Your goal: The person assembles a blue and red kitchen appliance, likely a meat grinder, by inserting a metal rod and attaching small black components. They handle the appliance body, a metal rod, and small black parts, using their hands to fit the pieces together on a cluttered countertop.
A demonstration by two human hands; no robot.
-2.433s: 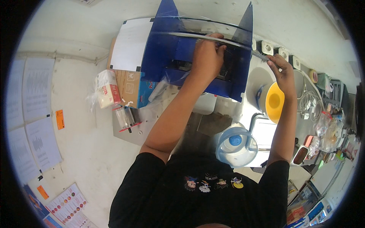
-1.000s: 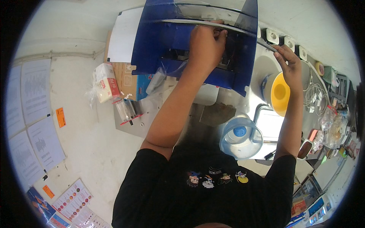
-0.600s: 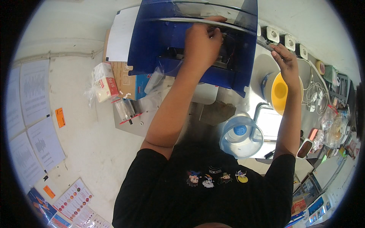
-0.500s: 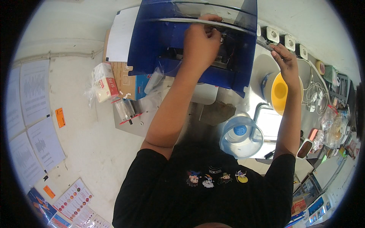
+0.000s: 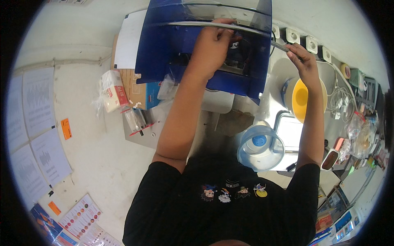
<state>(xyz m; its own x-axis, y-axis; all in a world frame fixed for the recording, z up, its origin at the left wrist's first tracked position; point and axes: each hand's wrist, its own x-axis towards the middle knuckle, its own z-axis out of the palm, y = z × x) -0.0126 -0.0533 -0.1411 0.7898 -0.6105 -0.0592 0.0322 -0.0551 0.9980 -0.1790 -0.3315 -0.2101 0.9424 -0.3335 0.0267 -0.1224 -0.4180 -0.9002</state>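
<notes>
A dark blue machine housing (image 5: pixel 158 45) with an open front stands at the top of the view, with a pale strip (image 5: pixel 184 23) across it. My left hand (image 5: pixel 213 47) is inside the opening, its fingers curled beside the strip and near small metal and dark parts (image 5: pixel 234 44). What those fingers grip is hidden. To the right of the housing, my right hand (image 5: pixel 303 61) pinches the end of a thin grey metal bar (image 5: pixel 280 46), which runs toward the housing.
A yellow-lined white bucket (image 5: pixel 301 96) stands below my right hand, and a clear bluish tub (image 5: pixel 260 147) nearer me. Wall sockets (image 5: pixel 292 36) and coiled white cables (image 5: pixel 338 102) lie right. On the left are cardboard and blue boxes (image 5: pixel 137 88) and a bagged packet (image 5: pixel 113 90).
The blue housing has shifted a little to the left. My left hand has moved left with it, and my right hand slightly left, still on the bar.
</notes>
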